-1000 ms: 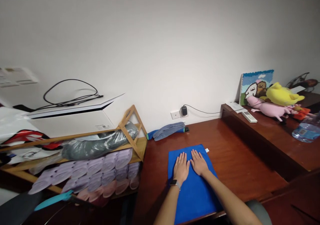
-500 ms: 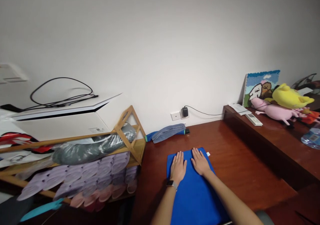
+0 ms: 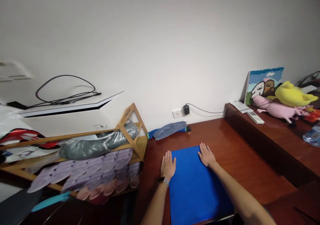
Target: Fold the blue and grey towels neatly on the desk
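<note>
A blue folded cloth [image 3: 192,185] lies flat on the reddish-brown wooden table [image 3: 240,151], running toward the table's front edge. My left hand [image 3: 168,165], with a watch [image 3: 163,180] on its wrist, rests palm down at the cloth's far left corner, its fingers stretched out mostly on the wood. At the far right corner, my right hand [image 3: 207,155] is laid flat with fingers extended, partly over the cloth's edge. Neither hand grips anything. Behind the cloth, near the wall, lies a folded grey-blue cloth [image 3: 171,130].
On the left, a wooden rack [image 3: 132,131] holds rows of lilac slippers [image 3: 100,165] and a white box [image 3: 67,121] with a black cable. A raised ledge on the right carries a remote [image 3: 255,117], a pink plush toy [image 3: 273,109] and a yellow one [image 3: 292,95]. A charger [image 3: 186,109] sits in the wall socket.
Both hands have slid apart from the middle of the cloth's far end to its two far corners. The view has shifted slightly.
</note>
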### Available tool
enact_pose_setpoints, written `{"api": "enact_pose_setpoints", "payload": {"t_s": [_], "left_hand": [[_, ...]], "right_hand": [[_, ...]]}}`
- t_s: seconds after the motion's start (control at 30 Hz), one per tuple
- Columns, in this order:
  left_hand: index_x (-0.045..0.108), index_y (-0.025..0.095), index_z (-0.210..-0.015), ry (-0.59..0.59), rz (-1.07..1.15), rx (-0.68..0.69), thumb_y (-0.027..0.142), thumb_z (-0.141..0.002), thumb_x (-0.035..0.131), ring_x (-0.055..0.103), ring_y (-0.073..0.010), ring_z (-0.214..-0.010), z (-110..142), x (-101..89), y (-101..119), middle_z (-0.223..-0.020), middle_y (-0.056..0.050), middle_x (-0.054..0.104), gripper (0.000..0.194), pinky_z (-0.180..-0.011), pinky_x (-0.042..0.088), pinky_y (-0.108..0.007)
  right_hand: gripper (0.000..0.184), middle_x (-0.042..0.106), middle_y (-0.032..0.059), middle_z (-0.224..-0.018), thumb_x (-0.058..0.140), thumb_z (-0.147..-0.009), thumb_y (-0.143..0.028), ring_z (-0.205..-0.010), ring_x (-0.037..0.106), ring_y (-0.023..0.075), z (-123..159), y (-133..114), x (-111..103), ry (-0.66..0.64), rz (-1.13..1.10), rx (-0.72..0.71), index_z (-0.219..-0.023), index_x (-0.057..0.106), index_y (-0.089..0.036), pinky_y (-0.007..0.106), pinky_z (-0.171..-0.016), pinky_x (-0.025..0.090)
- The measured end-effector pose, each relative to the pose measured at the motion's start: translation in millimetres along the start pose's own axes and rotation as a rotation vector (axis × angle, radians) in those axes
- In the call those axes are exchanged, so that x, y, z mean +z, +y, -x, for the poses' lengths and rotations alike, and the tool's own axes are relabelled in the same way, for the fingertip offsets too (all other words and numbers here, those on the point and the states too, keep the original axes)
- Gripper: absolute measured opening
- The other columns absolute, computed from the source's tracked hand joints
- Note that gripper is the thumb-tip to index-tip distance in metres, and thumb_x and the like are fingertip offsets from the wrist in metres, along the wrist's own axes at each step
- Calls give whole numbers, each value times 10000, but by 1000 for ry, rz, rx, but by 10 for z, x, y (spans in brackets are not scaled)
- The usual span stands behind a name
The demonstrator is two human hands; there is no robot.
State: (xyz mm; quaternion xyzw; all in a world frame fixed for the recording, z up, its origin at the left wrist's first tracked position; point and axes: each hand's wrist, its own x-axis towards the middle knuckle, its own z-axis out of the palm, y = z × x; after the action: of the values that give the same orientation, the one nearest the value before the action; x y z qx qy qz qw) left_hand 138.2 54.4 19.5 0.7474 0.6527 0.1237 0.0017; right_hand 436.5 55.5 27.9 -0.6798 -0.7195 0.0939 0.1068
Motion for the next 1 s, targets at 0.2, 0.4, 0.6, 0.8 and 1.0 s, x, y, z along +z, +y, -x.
{"api": "enact_pose_setpoints", "payload": {"t_s": [0.2, 0.4, 0.6, 0.8, 1.0], "left_hand": [[319, 191, -1634, 101, 41, 298, 326, -1075, 258, 321, -238, -1557, 111, 65, 680, -1668, -90, 383, 578, -1278, 283, -492], [382, 179, -1612, -42, 18, 142, 384, -1065, 267, 306, -271, -1560, 112, 151, 655, -1665, -106, 378, 596, -1276, 285, -506], [300, 115, -1634, -1, -33, -29, 375, -1073, 228, 331, -282, -1547, 193, -84, 30, -1654, -152, 376, 622, -1266, 294, -510], [210, 175, -1658, 153, -14, 234, 341, -1097, 246, 300, -234, -1563, 928, -126, 469, -1682, -89, 342, 587, -1273, 313, -466], [251, 195, -1647, 57, -19, 318, 376, -1095, 289, 344, -249, -1545, 1534, -2, 849, -1667, -81, 362, 582, -1250, 367, -488]], "right_hand": [[660, 250, 117, -1701, 188, -1058, -387, -1594, 192, 234, 243, -537, 154, 90, -28, -161, -1637, 282, -84, 439, -1302, 151], [690, 228, 129, -1703, 207, -1058, -452, -1596, 179, 237, 254, -478, 185, -4, -27, -91, -1639, 267, -85, 453, -1301, 132], [678, 243, 136, -1702, 211, -1065, -431, -1592, 189, 240, 196, -4, -208, -67, -1, 34, -1637, 259, -71, 444, -1300, 151], [656, 230, 89, -1707, 162, -1092, -454, -1596, 178, 231, 1085, -229, 77, 191, -56, -112, -1648, 241, -114, 450, -1305, 184], [652, 283, 66, -1685, 223, -1088, -517, -1571, 268, 243, 1805, -432, 452, 133, -44, -187, -1641, 271, -175, 459, -1294, 234]]}}
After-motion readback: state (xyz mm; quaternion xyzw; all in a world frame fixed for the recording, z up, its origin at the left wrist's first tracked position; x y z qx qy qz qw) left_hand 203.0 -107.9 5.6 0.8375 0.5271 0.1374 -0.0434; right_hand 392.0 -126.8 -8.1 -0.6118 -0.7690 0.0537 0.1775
